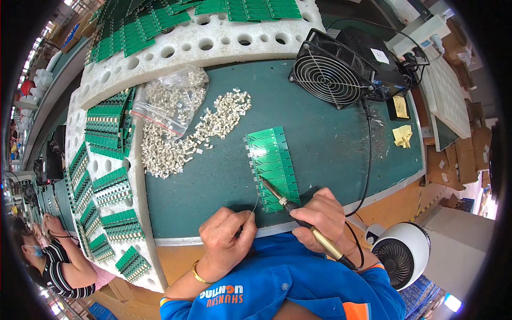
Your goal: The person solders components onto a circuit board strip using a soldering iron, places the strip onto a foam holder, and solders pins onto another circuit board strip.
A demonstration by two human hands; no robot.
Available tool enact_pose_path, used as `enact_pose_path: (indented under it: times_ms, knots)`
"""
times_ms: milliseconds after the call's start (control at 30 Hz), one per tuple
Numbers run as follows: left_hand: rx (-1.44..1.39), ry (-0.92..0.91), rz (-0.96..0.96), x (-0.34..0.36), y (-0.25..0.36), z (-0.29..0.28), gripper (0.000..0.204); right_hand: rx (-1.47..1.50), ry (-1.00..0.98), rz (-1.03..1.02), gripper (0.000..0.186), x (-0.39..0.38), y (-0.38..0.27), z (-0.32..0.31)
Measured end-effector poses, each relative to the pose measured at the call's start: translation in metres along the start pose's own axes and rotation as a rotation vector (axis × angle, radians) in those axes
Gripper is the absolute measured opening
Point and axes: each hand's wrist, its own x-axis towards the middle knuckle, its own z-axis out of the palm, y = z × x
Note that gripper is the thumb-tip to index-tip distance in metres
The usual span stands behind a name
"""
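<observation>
PCB (273,157) lies near lettered shirt (314,280); right fingers (316,214) grip soldering iron (326,244), left (247,230) pinch wire (256,202).

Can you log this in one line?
left hand: pinches thin wire; right hand: holds soldering iron; iron tip: at green board; white parts: heaped on table

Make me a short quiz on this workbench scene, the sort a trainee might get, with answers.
1. Which hand holds the soldering iron?
A) left
B) right
C) both

2. True or false: the loose small white parts lie to the right of the green circuit board panel in front of the person.

3. Fill in: the left hand pinches a thin ____ between its fingers.

Key:
1. B, the right hand.
2. False; they lie to its left.
3. Wire.
</observation>
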Motion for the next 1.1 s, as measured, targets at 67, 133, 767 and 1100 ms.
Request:
enact_pose_path:
  times_ms: [67, 133, 767, 1100]
  knots:
    - [-0.003, -0.001, 0.0, -0.0003, -0.0003, 0.0002, 0.007, 0.002, -0.004, 0.003, 0.031, 0.0001, -0.0013, -0.0006]
    - [-0.013, -0.003, -0.014, -0.0016, -0.0011, 0.0008, 0.008, 0.003, -0.009, 0.006, 0.031, 0.0001, -0.0022, -0.0012]
    - [-0.018, -0.024, -0.004, -0.0016, -0.0026, -0.0009, 0.007, -0.016, -0.05, -0.006, 0.038, -0.0049, -0.0059, -0.0014]
    - [-0.028, -0.03, -0.002, -0.0008, -0.0015, -0.0016, 0.007, -0.011, -0.056, 0.005, 0.038, -0.0059, -0.0069, -0.0016]
